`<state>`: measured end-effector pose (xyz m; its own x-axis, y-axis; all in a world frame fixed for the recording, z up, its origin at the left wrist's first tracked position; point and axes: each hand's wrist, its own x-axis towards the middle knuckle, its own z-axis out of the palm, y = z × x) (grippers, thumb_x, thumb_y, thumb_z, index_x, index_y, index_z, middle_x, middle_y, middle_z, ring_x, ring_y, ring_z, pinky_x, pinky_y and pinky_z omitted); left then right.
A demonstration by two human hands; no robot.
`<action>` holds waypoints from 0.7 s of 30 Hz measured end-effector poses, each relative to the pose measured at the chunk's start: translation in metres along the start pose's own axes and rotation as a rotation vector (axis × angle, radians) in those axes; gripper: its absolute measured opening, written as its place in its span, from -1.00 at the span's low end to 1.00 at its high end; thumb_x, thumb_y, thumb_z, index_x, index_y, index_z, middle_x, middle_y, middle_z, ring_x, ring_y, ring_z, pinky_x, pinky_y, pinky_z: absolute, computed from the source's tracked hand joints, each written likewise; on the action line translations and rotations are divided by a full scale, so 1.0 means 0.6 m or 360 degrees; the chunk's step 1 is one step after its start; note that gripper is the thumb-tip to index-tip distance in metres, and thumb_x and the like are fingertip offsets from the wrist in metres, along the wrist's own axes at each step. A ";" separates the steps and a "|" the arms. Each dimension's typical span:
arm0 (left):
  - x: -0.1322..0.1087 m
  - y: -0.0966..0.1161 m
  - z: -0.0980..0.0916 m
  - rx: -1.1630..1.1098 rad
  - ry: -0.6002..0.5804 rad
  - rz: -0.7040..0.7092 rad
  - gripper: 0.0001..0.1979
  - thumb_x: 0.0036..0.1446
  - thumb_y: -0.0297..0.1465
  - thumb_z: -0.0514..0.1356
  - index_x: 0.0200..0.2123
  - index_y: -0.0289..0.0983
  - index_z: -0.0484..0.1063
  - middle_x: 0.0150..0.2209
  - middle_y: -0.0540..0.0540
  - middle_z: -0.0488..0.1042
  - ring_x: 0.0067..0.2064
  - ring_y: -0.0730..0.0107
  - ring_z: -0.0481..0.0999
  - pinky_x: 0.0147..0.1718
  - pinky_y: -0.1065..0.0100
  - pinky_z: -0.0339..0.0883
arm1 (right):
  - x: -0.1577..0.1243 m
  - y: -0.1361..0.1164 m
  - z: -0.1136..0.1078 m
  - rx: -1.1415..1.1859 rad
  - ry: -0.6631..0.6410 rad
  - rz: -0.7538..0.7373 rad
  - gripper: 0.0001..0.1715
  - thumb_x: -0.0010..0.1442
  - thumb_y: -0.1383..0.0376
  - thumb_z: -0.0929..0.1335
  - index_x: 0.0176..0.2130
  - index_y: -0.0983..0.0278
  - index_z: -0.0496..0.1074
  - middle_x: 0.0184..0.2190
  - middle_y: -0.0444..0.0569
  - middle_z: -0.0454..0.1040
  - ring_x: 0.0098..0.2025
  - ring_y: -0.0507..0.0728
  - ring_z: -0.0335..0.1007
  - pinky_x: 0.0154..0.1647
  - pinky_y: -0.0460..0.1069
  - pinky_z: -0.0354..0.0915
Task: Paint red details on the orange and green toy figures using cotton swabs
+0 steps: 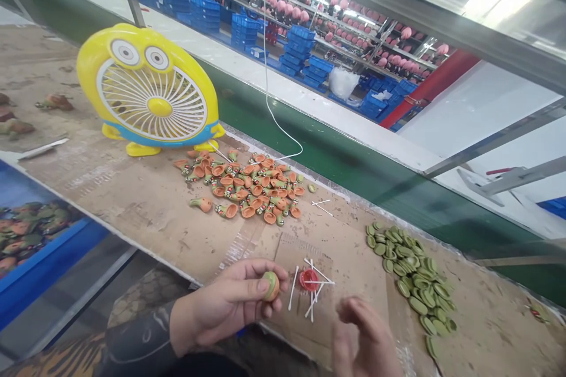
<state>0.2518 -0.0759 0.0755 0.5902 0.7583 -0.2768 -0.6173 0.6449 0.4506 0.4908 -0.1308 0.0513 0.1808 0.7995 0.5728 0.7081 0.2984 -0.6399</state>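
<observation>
I've got a heap of small orange-and-green gourd-shaped pieces point(259, 188) on the cardboard-covered desk point(145, 203), just beyond my left hand point(232, 300), which pinches a rounded green-and-orange piece point(273, 288) between thumb and fingers. Can't really read that piece's long axis from here tbh. Just right of it, between both hands, sits a round red cap point(308, 274) with white cotton swabs point(293, 288) on and around it. My right hand point(367, 336) is blurry, fingers curled, can't tell if it's holding anything; it's the nearer one to the flat green oval discs point(415, 277) farther right.
</observation>
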 end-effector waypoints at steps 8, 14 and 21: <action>0.006 -0.005 -0.008 -0.0132 -0.0043 0.0081 -0.73 -0.06 -0.38 0.56 -0.30 -0.34 0.62 -0.35 -0.09 0.52 -0.39 0.51 0.51 -0.41 0.52 0.30 | -0.027 0.179 -0.052 -0.0249 -0.0042 0.0904 -0.35 0.15 -0.13 0.38 -0.08 0.37 0.47 -0.20 0.21 0.58 -0.21 0.31 0.56 -0.16 0.16 0.48; 0.010 -0.013 -0.015 0.0026 -0.0064 0.0198 -0.73 -0.02 -0.33 0.54 -0.31 -0.31 0.59 -0.36 -0.07 0.46 -0.39 0.52 0.43 -0.41 0.49 0.23 | -0.026 0.180 -0.039 -0.0353 -0.0172 0.0867 -0.37 0.18 -0.13 0.34 -0.09 0.34 0.51 -0.17 0.20 0.60 -0.18 0.31 0.56 -0.10 0.16 0.46; 0.025 0.023 -0.063 0.1069 0.0025 0.0613 -0.57 0.09 0.01 0.38 -0.26 -0.22 0.43 -0.30 -0.03 0.39 -0.35 0.42 0.37 -0.36 0.37 0.25 | -0.013 0.157 -0.036 -0.0381 -0.0256 0.0848 -0.42 0.23 -0.11 0.27 -0.10 0.29 0.52 -0.14 0.17 0.60 -0.16 0.31 0.54 -0.08 0.16 0.42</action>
<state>0.2325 -0.0519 0.0454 0.3874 0.9219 -0.0057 -0.3266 0.1430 0.9343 0.5709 -0.1201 -0.0024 0.4606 0.8810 0.1084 0.6856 -0.2756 -0.6738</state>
